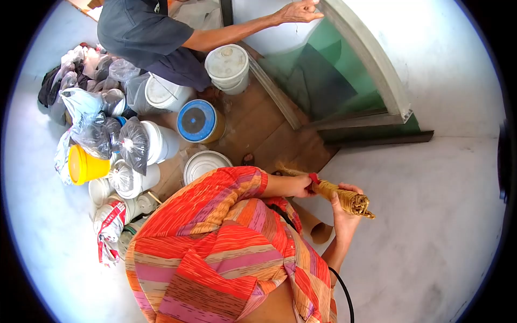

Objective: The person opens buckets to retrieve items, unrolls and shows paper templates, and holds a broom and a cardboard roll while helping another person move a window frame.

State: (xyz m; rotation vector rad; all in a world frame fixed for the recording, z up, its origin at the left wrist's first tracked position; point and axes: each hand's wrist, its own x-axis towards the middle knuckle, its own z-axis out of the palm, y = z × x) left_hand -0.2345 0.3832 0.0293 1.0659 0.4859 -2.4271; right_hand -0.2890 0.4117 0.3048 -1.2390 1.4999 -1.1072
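Observation:
A straw broom (pixel 344 197), yellow-brown with a red band, lies across both hands. Its cut stalk ends point right, and thin, frayed bristles show on the left. My left hand (pixel 305 185) closes round it near the red band. Further right, my right hand (pixel 347 207) grips the stalk bundle close to its end, thumb on the near side and fingers behind. Striped orange, red and purple clothing covers my body and left upper arm. Below the broom is a brown rounded thing (pixel 321 232), partly hidden by my clothing.
Another person (pixel 145 32) in dark clothes reaches toward a framed green glass panel (pixel 344 75) leaning at the wall. Lidded buckets, including a blue-lidded one (pixel 196 121) and a yellow one (pixel 86 164), stand beside stuffed plastic bags (pixel 133 141). A black cable (pixel 344 288) hangs near my right arm.

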